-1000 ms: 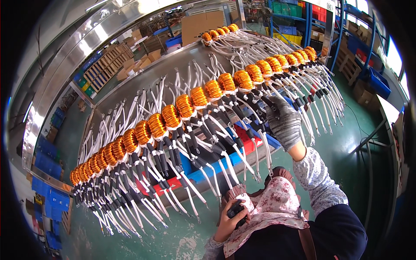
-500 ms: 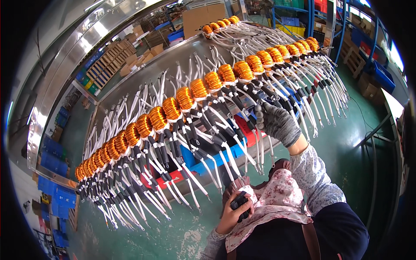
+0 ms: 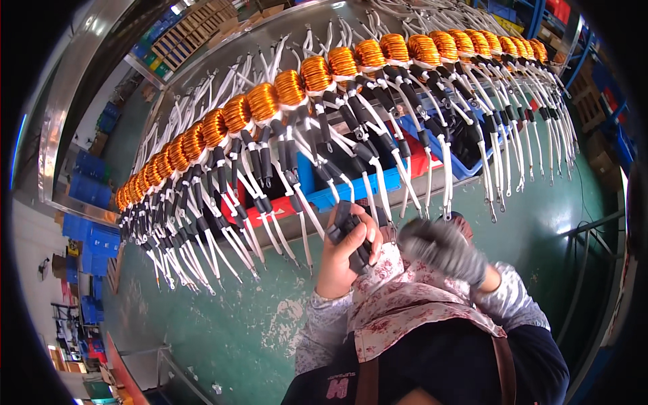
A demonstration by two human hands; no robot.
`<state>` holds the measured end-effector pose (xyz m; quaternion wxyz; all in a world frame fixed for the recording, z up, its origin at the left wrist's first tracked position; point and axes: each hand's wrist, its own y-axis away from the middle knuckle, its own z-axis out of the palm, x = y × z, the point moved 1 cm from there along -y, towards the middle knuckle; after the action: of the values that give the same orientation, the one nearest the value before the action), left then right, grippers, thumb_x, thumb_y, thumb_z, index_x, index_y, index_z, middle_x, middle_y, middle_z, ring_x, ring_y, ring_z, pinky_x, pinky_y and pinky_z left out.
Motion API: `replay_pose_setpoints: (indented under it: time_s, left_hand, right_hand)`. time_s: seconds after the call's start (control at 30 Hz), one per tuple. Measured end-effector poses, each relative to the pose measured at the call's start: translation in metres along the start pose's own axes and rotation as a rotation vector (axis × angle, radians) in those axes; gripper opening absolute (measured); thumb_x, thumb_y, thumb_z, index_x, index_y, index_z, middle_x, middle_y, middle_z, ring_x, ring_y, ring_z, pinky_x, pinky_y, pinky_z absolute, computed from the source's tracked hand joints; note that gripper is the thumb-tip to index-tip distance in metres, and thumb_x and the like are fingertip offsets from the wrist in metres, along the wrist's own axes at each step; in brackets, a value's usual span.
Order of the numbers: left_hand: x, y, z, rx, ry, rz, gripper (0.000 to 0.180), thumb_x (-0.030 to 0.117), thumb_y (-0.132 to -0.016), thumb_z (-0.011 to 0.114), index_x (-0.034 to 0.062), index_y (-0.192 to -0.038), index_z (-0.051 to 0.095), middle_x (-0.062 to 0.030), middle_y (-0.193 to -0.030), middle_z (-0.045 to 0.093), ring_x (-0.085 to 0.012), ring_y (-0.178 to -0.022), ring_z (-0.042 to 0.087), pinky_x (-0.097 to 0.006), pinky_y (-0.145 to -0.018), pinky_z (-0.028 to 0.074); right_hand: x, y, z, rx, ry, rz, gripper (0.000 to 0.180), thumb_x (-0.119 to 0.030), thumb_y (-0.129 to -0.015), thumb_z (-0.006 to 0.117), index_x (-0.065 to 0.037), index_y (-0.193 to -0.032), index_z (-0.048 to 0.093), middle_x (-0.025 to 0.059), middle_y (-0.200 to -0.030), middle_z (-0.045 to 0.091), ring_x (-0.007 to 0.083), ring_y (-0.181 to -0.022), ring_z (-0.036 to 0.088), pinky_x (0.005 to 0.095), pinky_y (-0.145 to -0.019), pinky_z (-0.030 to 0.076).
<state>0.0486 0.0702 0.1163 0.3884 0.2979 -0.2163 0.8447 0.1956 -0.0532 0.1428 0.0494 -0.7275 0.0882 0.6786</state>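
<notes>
My bare left hand (image 3: 345, 253) is closed around a bunch of short black sleeves (image 3: 351, 233) in front of my apron. Close to its right is my right hand (image 3: 442, 251) in a grey glove, smeared by motion; its fingers cannot be made out. Beyond both hands runs a long row of copper-wound ring coils (image 3: 262, 102). White leads (image 3: 376, 185) with metal lugs hang from the coils toward me. Many leads carry black sleeves (image 3: 255, 162) like those in my left hand.
Under the hanging leads are a blue bin (image 3: 354, 192), a red bin (image 3: 273, 213) and a blue crate (image 3: 472, 167). A shiny metal frame (image 3: 64, 115) rises at the left. Wooden pallets (image 3: 192, 32) stand at the back, metal legs (image 3: 590, 229) at the right.
My right hand has come away from the leads, down toward my left hand. My left hand has risen with the black sleeves. The view has shifted, so the coil row sits higher.
</notes>
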Motion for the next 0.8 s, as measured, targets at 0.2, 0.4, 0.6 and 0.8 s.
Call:
replay_pose_setpoints:
  time_s: [0.2, 0.4, 0.6, 0.8]
  left_hand:
    - [-0.009, -0.014, 0.014, 0.025, 0.005, -0.015, 0.023, 0.009, -0.087, 0.056, 0.0086, -0.107, 0.045, -0.0084, -0.079, 0.050, -0.0189, -0.067, 0.052, -0.028, -0.050, 0.043]
    - [-0.014, -0.014, 0.018, 0.088, -0.144, 0.013, 0.023, 0.007, -0.085, 0.057, 0.0075, -0.104, 0.044, -0.0085, -0.080, 0.050, -0.0194, -0.066, 0.054, -0.029, -0.051, 0.044]
    - [-0.012, -0.012, 0.016, 0.085, -0.079, 0.000, 0.024, 0.008, -0.084, 0.058, 0.0080, -0.103, 0.044, -0.0083, -0.079, 0.052, -0.0199, -0.068, 0.055, -0.031, -0.056, 0.045]
    - [0.010, -0.012, -0.005, 0.140, -0.082, 0.067, 0.016, 0.010, -0.085, 0.057, 0.0073, -0.097, 0.046, -0.0069, -0.073, 0.049, -0.0165, -0.059, 0.051, -0.022, -0.042, 0.035]
  right_hand:
    - [0.045, -0.003, 0.039, -0.028, -0.200, -0.003, 0.030, -0.019, -0.081, 0.067, -0.003, -0.104, 0.056, 0.0035, -0.089, 0.060, 0.0125, -0.081, 0.055, 0.0270, -0.070, 0.045]
    - [0.047, -0.005, 0.048, 0.016, -0.065, -0.039, 0.026, -0.015, -0.078, 0.070, -0.002, -0.099, 0.060, 0.0027, -0.082, 0.062, 0.0097, -0.077, 0.055, 0.0269, -0.069, 0.046]
    - [0.068, -0.004, 0.052, -0.023, -0.080, -0.099, 0.020, -0.016, -0.085, 0.061, -0.004, -0.100, 0.063, 0.0109, -0.077, 0.062, 0.0171, -0.069, 0.057, 0.0308, -0.063, 0.045]
    - [0.035, 0.000, 0.036, -0.133, 0.255, -0.363, 0.024, -0.020, -0.085, 0.058, -0.009, -0.106, 0.062, 0.0136, -0.078, 0.059, 0.0290, -0.071, 0.058, 0.0373, -0.065, 0.046]
